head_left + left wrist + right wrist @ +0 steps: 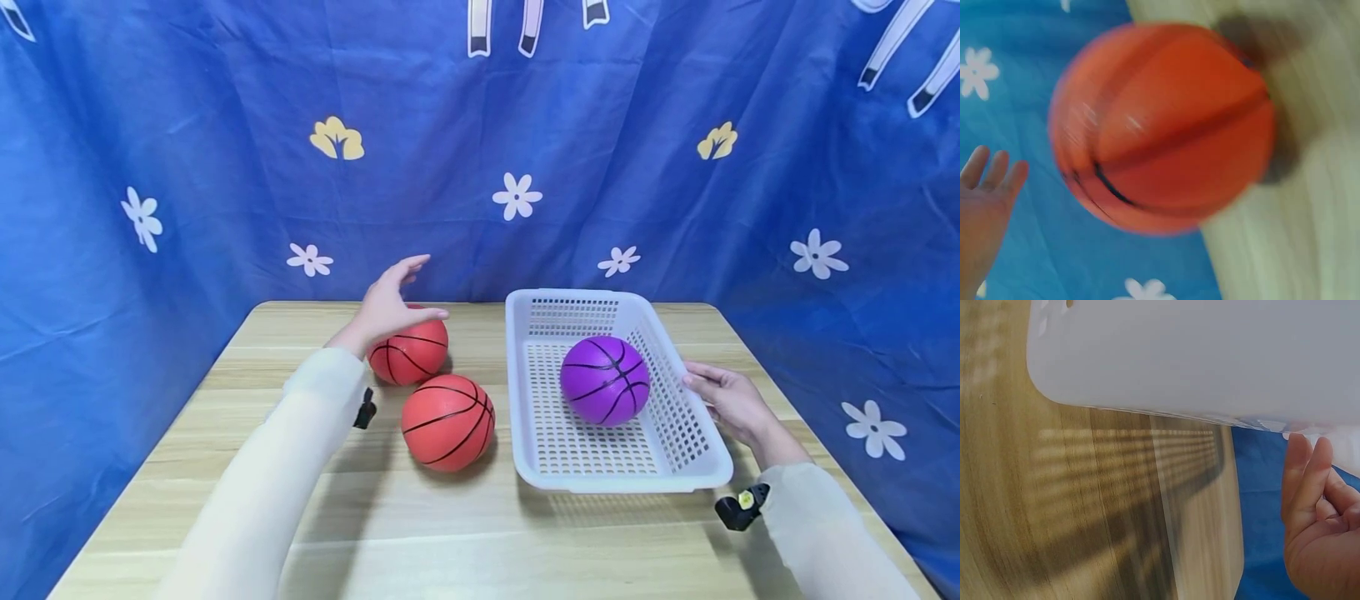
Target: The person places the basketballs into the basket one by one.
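My left hand [386, 308] is held over the back red toy basketball [411, 357], fingers and thumb spread wide with nothing between them. In the left wrist view a red ball [1166, 131] fills the middle, apart from the fingers at the left edge. Closer to me sits the front red ball [448, 423]. A purple basketball [604, 381] lies inside a white plastic basket [615, 482] with a holed floor and walls. My right hand [735, 404] grips the basket's right rim, thumb on top and fingers beneath. In the right wrist view these fingers [1310, 481] reach under the rim.
Everything stands on a light wood-grain table [450, 542]. A blue curtain [450, 150] with white flowers hangs behind it and along both sides. The basket casts a striped shadow [1135, 462] on the tabletop.
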The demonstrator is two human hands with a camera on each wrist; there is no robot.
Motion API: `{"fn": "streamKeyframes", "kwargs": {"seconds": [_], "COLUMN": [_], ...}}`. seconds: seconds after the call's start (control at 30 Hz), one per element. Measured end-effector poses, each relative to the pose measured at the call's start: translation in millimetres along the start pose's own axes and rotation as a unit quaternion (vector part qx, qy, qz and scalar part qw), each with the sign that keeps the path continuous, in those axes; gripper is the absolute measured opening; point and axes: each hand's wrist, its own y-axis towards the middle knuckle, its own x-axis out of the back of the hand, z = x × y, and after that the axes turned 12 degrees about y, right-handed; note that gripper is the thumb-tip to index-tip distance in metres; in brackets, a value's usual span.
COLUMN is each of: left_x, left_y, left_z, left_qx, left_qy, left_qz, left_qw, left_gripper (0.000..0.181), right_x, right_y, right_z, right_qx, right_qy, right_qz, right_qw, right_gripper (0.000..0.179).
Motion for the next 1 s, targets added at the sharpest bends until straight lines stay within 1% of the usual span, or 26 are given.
{"fn": "streamKeyframes", "kwargs": {"seconds": [0.07,0.13,0.17,0.23,0.3,0.4,0.5,0.57,0.67,0.73,0.8,0.87,1.0], "left_x": [2.6,4.5,5.4,6.3,6.4,4.4,0.9,-1.5,-4.5,-6.4,-8.2,-10.0,-12.9], "left_y": [-6.2,-12.3,-15.2,-21.3,-26.9,-34.1,-39.2,-41.6,-44.1,-45.4,-46.2,-46.9,-47.7], "left_z": [14.7,27.9,33.8,44.4,53.7,64.6,72.6,76.8,82.0,85.0,87.7,89.6,91.8], "left_qx": [0.011,0.019,0.019,0.022,0.023,0.030,0.032,0.028,0.020,0.015,0.012,0.011,0.016], "left_qy": [0.008,0.012,0.014,0.012,0.008,-0.004,-0.012,-0.014,-0.016,-0.026,-0.038,-0.052,-0.066], "left_qz": [0.005,0.012,0.014,0.022,0.030,0.045,0.054,0.056,0.063,0.071,0.079,0.083,0.079], "left_qw": [0.9999,0.9997,0.9996,0.9994,0.9992,0.9985,0.9980,0.9980,0.9977,0.9970,0.9960,0.9952,0.9945], "left_gripper": [0.091,0.091,0.091,0.091,0.091,0.093,0.095,0.096,0.098,0.099,0.101,0.104,0.108], "right_x": [2.2,2.2,4.3,10.8,11.7,10.6,3.6,-2.3,-8.7,-9.8,-8.9,-7.3,-6.6], "right_y": [2.4,3.2,5.4,10.0,10.9,9.8,5.1,0.7,-4.3,-5.3,-4.6,-3.8,-2.9], "right_z": [-2.5,-3.1,-5.7,-12.4,-14.1,-12.6,-6.0,-0.9,3.7,4.3,3.2,2.1,0.7], "right_qx": [-0.007,-0.012,-0.015,-0.012,-0.009,-0.009,-0.010,-0.005,0.005,0.008,0.007,0.009,0.008], "right_qy": [0.004,-0.002,0.003,0.016,0.021,0.028,0.026,0.019,0.025,0.024,0.032,0.026,0.022], "right_qz": [-0.003,-0.007,-0.013,-0.006,-0.007,-0.003,-0.010,-0.009,-0.012,-0.008,-0.011,-0.005,-0.010], "right_qw": [1.0000,0.9999,0.9998,0.9998,0.9997,0.9996,0.9996,0.9998,0.9996,0.9996,0.9994,0.9996,0.9997], "right_gripper": [0.050,0.061,0.062,0.060,0.062,0.050,0.046,0.051,0.057,0.054,0.047,0.046,0.058]}}
